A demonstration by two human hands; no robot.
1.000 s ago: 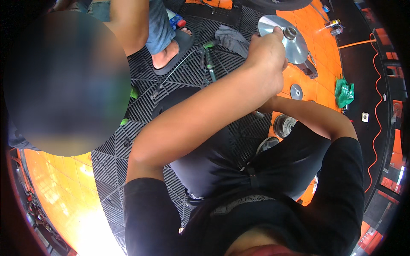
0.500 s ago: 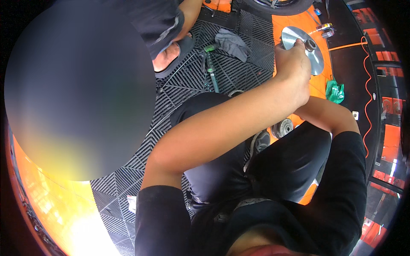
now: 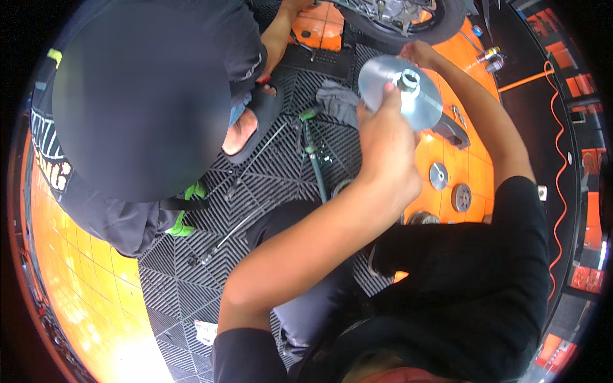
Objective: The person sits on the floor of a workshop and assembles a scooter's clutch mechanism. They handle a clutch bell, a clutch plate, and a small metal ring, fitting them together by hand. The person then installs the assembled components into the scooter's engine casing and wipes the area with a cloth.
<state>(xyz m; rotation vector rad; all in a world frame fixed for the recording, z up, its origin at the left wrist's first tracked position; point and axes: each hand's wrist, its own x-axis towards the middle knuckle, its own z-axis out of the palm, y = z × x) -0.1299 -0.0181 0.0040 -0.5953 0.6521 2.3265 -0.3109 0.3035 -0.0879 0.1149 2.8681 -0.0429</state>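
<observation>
My left hand (image 3: 387, 137) is closed on a shiny metal pulley disc (image 3: 424, 110), with the thumb lying against its raised central hub. The disc is held tilted above the floor, its hub side towards me. Beyond the disc's far edge is my right hand (image 3: 418, 53), its fingers partly hidden and blurred; I cannot tell whether it touches the disc. Below the disc, on the orange floor, lie a dark curved part (image 3: 452, 132), a small metal disc (image 3: 438, 175) and a round grey part with holes (image 3: 461, 198).
A co-worker (image 3: 268, 48) crouches at the left, one arm reaching forward. A motorcycle wheel (image 3: 440, 22) stands at the far side. A green-handled tool (image 3: 310, 143) and a grey cloth (image 3: 337, 102) lie on the black grid mat (image 3: 179, 281). Two cans (image 3: 493, 59) are at the right.
The disc and my left hand have moved left and nearer, and the disc is turned. My right hand has come out from behind my left to the far side. The co-worker's position has shifted.
</observation>
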